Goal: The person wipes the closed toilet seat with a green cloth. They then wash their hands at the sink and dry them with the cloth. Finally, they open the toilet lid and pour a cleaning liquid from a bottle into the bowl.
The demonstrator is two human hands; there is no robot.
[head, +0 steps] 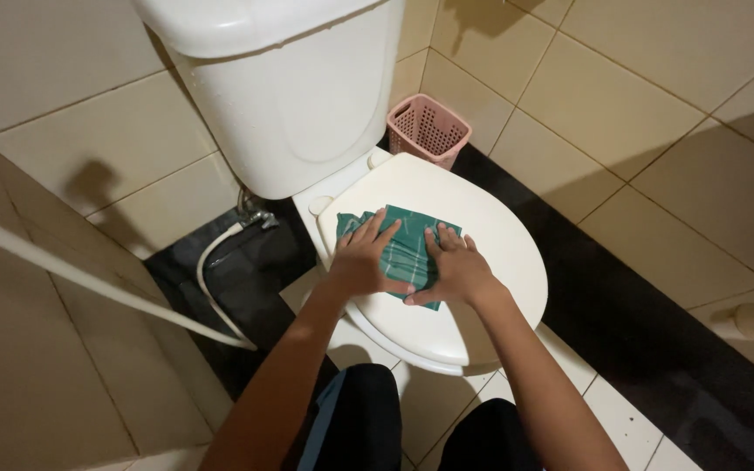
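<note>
Cloth: green cloth [401, 248] lies flat on closed toilet lid [482, 253] | Grip: left hand [361, 260] and right hand [457, 270] press it, fingers spread — neither clamped | Risk: cloth may bunch or slide off the smooth lid — pink basket [428, 128] stands behind.

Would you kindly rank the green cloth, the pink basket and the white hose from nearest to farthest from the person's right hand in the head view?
1. Green cloth: under the right hand, on the closed toilet lid.
2. Pink basket: on the floor behind the toilet, against the wall.
3. White hose: far side, left of the toilet.
</note>
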